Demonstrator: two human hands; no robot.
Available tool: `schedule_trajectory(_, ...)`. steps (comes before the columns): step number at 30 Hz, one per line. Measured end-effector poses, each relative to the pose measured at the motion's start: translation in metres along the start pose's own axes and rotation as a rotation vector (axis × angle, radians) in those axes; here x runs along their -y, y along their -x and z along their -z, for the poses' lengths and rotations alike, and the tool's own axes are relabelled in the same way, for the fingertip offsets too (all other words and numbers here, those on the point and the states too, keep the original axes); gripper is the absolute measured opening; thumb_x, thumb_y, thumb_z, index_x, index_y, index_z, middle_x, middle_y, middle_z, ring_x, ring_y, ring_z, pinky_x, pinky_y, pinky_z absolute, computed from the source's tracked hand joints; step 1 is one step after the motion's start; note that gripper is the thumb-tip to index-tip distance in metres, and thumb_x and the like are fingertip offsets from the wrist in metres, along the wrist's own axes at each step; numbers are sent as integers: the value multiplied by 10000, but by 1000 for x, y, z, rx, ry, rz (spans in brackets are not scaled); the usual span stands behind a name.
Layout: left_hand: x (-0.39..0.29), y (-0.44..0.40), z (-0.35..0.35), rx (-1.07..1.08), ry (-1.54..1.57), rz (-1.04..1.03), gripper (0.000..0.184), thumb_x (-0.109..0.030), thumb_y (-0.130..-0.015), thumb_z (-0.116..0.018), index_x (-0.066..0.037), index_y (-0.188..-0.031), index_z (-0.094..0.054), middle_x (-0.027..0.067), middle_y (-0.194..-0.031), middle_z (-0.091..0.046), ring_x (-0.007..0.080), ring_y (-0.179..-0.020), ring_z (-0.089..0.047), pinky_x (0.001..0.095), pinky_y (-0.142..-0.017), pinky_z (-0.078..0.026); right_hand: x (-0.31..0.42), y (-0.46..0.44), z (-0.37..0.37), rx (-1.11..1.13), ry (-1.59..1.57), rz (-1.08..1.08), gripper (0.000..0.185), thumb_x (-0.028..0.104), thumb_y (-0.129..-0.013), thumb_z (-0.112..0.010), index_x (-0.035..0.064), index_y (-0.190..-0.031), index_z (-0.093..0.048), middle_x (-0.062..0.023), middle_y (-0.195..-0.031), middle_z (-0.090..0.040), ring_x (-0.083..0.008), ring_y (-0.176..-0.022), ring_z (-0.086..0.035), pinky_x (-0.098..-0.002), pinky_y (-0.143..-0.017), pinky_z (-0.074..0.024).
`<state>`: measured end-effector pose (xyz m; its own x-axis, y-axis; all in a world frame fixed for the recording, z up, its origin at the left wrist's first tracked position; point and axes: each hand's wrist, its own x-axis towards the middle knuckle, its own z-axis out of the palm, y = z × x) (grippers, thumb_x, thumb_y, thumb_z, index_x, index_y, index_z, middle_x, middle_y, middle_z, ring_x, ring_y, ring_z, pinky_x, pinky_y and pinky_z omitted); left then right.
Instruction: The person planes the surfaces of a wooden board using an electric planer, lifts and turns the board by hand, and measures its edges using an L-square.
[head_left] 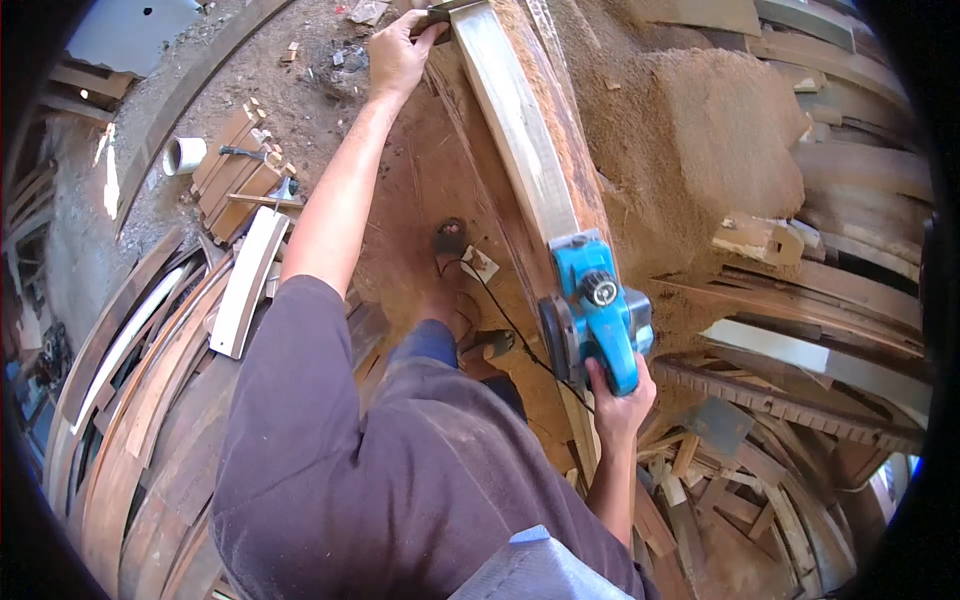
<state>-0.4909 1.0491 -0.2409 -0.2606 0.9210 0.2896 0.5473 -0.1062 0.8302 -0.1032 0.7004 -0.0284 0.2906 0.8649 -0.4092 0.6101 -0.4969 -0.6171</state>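
Note:
My right hand [622,405] is wrapped round the rear handle of a blue electric hand planer [597,290]. The planer sits on the near part of a long, pale wooden board [515,130], which lies along a brown wooden beam [470,140]. At the board's far end, my left hand [400,55] has its fingers closed on a small dark flat piece [438,14] against the end; its exact kind is unclear. A black power cord [505,312] runs below the planer towards the floor near my feet.
Sawdust [725,130] is heaped right of the beam. Stacked planks [850,270] line the right side, with offcuts [700,490] below. On the left are more boards [160,400], a white board [248,285], small wood blocks [235,170] and a white cup-like container [184,156].

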Motion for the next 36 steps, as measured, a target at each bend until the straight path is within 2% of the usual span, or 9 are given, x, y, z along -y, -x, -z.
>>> schedule_trajectory(3, -32, 48, -4, -46, -57, -59, 220, -274, -1012, -786, -124, -1169, -822, 63, -953, -840, 131, -847, -791, 302, -715, -587, 2, -1, 1, -17, 34, 114, 386, 235, -873, -919, -5, -1120, -746, -185, -867, -757, -235, -790, -735, -376, -763, -563)
schedule_trajectory(9, -114, 241, -31, 20, 62, 7, 130, -133, -985, -799, -45, -1080, -806, 60, -878, -784, 109, -733, -681, 293, -672, -534, -38, 47, 23, -31, -145, 15, 379, 218, -876, -926, -8, -1124, -750, -118, -824, -756, -154, -761, -704, -329, -719, -554)
schedule_trajectory(10, -135, 274, -31, 79, 108, 164, 132, -116, -964, -802, -20, -1053, -787, 169, -979, -791, 245, -831, -771, 359, -753, -582, -54, 62, 33, -42, -125, 14, 379, 222, -876, -927, -7, -1121, -751, -112, -817, -752, -152, -755, -699, -329, -715, -552)
schedule_trajectory(12, -158, 308, -41, -13, 44, 51, 145, -112, -974, -806, -25, -1089, -792, 75, -870, -781, 101, -760, -672, 294, -705, -534, -95, 98, 52, -62, -140, 13, 384, 226, -870, -934, -6, -1115, -750, -99, -816, -743, -154, -752, -689, -328, -715, -546)
schedule_trajectory(14, -173, 311, -40, -20, 6, 81, 130, -82, -977, -783, -20, -1091, -798, 141, -917, -806, 163, -798, -749, 322, -717, -558, -133, 137, 73, -68, -154, -47, 387, 228, -863, -941, -6, -1106, -750, -99, -824, -736, -156, -764, -681, -327, -735, -543)
schedule_trajectory(18, -162, 338, -47, -14, 87, 97, 155, -110, -990, -794, -15, -1112, -792, 68, -875, -805, 76, -782, -688, 289, -717, -548, -206, 200, 112, -119, -305, -92, 365, 182, -852, -945, -15, -1089, -751, -77, -881, -733, -155, -822, -669, -323, -792, -535)
schedule_trajectory(26, -237, 493, -72, -7, 17, 80, 160, -127, -999, -796, -8, -1104, -779, 39, -822, -769, 52, -723, -614, 266, -675, -512, -313, 279, 175, -149, -297, -173, 350, 165, -860, -942, -16, -1092, -751, -77, -925, -749, -161, -853, -678, -324, -812, -534)
schedule_trajectory(32, -220, 502, -75, -28, 45, 117, 150, -134, -993, -804, -3, -964, -736, -44, -680, -546, 35, -656, -441, 263, -570, -378, -350, 285, 194, -76, -272, -181, 377, 179, -856, -947, -21, -1109, -750, -88, -914, -758, -160, -848, -688, -331, -804, -541)
schedule_trajectory(36, -218, 499, -76, -7, -26, 119, 201, -209, -1001, -813, -16, -1008, -757, -45, -725, -626, 40, -691, -463, 258, -607, -396, -368, 282, 195, -56, -238, -165, 386, 207, -859, -947, -15, -1108, -752, -85, -918, -750, -159, -859, -679, -330, -810, -536)
